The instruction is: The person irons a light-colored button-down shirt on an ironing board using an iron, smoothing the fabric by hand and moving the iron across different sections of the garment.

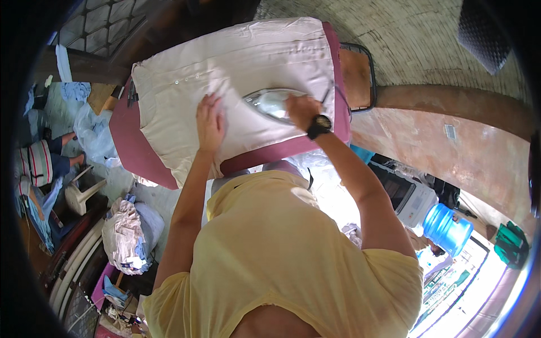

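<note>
On the maroon surface (pixel 131 147) before me lies a pale garment (pixel 270 48), spread nearly flat, its lower edge stopping short of the surface's near edge on my right. My right hand (pixel 303 111) is curled around the handle end of the iron (pixel 269 102), which sits on the right half of the garment with its tip toward my left. I can't tell how tightly my fingers wrap, since the back of the hand hides them. My left hand (pixel 210 123) lies spread out on the cloth, fingers long and close together, gripping nothing; it seems to steady the fabric just ahead of the tip. The row of buttons (pixel 187 78) is beyond that hand, up and to the left.

I judge the step in hand to be pressing this panel smooth. Soft creases show between hand and iron, so the next move calls for a level glide leftward, with my left hand drawing clear of the hot tip first.
</note>
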The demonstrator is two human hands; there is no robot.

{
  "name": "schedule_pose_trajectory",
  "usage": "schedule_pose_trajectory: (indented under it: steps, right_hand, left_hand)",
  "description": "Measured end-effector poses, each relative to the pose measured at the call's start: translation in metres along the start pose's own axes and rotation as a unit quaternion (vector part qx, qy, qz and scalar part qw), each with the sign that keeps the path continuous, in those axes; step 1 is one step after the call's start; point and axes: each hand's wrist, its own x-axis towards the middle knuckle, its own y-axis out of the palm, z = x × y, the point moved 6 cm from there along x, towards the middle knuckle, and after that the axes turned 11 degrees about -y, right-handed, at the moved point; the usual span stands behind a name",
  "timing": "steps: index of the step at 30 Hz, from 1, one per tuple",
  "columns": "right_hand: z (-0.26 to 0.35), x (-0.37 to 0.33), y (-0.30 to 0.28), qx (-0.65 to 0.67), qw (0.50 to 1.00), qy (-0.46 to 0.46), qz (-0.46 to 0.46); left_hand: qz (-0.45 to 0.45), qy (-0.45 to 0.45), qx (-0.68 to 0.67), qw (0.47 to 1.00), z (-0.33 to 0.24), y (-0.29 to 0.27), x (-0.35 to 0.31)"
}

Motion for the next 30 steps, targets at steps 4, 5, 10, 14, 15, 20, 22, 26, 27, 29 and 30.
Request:
schedule_pose_trajectory:
  steps: [4, 5, 10, 14, 15, 20, 22, 26, 27, 29, 30]
  right_hand:
    - [-0.126, -0.083, 0.004, -0.056, 0.991, 0.102, -0.067]
    - [-0.146, -0.102, 0.007, -0.049, 0.989, 0.098, -0.096]
    - [-0.136, -0.164, -0.009, 0.208, 0.932, 0.245, -0.166]
    - [-0.117, -0.186, 0.001, 0.230, 0.915, 0.285, -0.167]
    - [-0.112, -0.187, 0.004, 0.230, 0.913, 0.289, -0.172]
    - [-0.128, -0.146, -0.001, 0.210, 0.899, 0.287, -0.256]
    - [-0.147, -0.112, 0.000, 0.194, 0.882, 0.337, -0.268]
    - [-0.166, -0.076, -0.020, 0.270, 0.854, 0.370, -0.246]
    - [-0.164, -0.080, -0.017, 0.279, 0.851, 0.376, -0.239]
    - [-0.161, -0.097, 0.001, 0.286, 0.844, 0.391, -0.229]
    - [-0.151, -0.100, -0.010, 0.298, 0.838, 0.393, -0.235]
  left_hand:
    - [0.098, 0.032, 0.089, 0.991, -0.018, 0.033, -0.018]
    - [0.108, 0.033, 0.096, 0.989, -0.018, 0.038, -0.020]
    - [0.127, 0.053, 0.115, 0.984, -0.043, 0.051, -0.026]
    - [0.144, 0.056, 0.126, 0.980, -0.047, 0.068, -0.035]
    - [0.147, 0.054, 0.139, 0.978, -0.046, 0.068, -0.036]
    - [0.145, 0.055, 0.141, 0.978, -0.048, 0.070, -0.034]
    - [0.141, 0.053, 0.144, 0.978, -0.051, 0.070, -0.031]
    - [0.152, 0.040, 0.162, 0.974, -0.057, 0.066, -0.034]
    - [0.152, 0.041, 0.169, 0.973, -0.056, 0.067, -0.031]
    - [0.144, 0.043, 0.173, 0.973, -0.053, 0.070, -0.030]
    - [0.141, 0.040, 0.176, 0.973, -0.053, 0.070, -0.032]
